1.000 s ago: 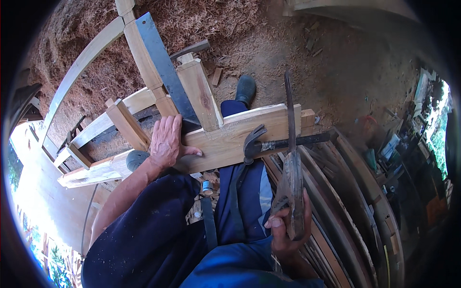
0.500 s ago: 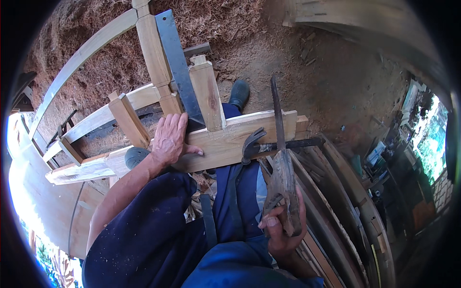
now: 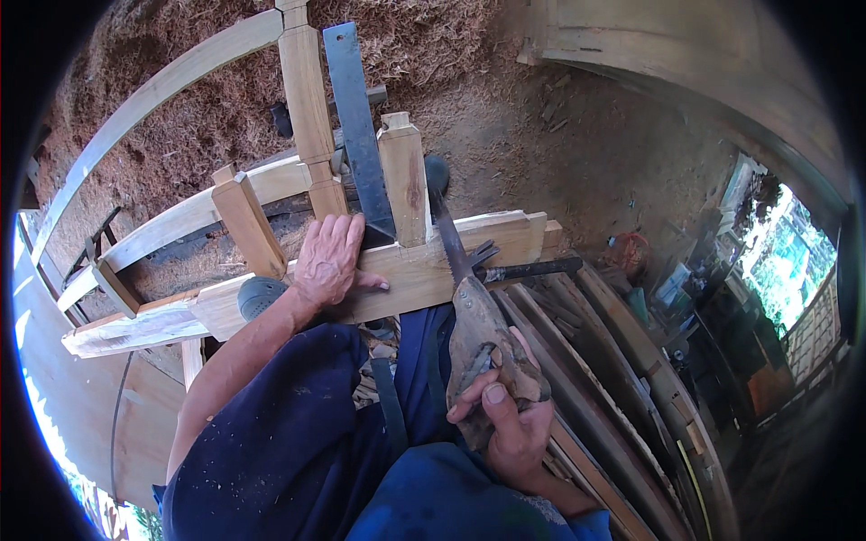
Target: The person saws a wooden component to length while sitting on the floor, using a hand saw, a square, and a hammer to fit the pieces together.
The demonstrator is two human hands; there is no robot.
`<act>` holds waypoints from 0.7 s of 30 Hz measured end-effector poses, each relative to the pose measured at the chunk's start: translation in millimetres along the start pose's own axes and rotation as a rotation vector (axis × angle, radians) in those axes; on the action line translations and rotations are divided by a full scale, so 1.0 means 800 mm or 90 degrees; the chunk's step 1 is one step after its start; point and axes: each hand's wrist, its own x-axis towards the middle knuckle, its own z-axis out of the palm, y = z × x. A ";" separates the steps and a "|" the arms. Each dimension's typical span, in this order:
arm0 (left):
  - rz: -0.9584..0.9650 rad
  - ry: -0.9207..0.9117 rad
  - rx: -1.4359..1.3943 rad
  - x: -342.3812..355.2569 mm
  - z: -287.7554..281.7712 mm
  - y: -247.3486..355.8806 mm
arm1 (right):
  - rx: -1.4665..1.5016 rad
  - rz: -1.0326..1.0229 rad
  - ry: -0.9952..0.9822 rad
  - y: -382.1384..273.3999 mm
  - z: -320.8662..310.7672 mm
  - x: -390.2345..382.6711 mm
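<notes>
My left hand (image 3: pixel 327 261) clasps a long wooden beam (image 3: pixel 410 278), fingers over its far edge and thumb along its face. Beside those fingers a metal square (image 3: pixel 354 117) stands out from the beam, its dark lower end partly hidden. A short tenoned wooden piece (image 3: pixel 404 185) rises just right of it. In my right hand (image 3: pixel 519 428) is a handsaw (image 3: pixel 478 329), gripped by its worn wooden handle. Its narrow blade points away across the beam, right of the short piece; I cannot tell whether it touches. Behind the saw lies a claw hammer (image 3: pixel 532 270), its head partly covered.
Curved wooden framework (image 3: pixel 153 99) spreads to the left. Wood shavings (image 3: pixel 424 54) cover the ground at the back. Several long boards (image 3: pixel 622 361) are stacked at my right, and a large wooden panel (image 3: pixel 649 45) fills the far right. My knees are under the beam.
The handsaw has swung left and turned, so its side now shows and its blade lies near the short piece. My left hand stays on the beam. The whole view has shifted slightly.
</notes>
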 end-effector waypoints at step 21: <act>0.022 0.043 -0.016 -0.004 0.002 -0.003 | 0.076 0.035 0.050 -0.012 0.006 -0.010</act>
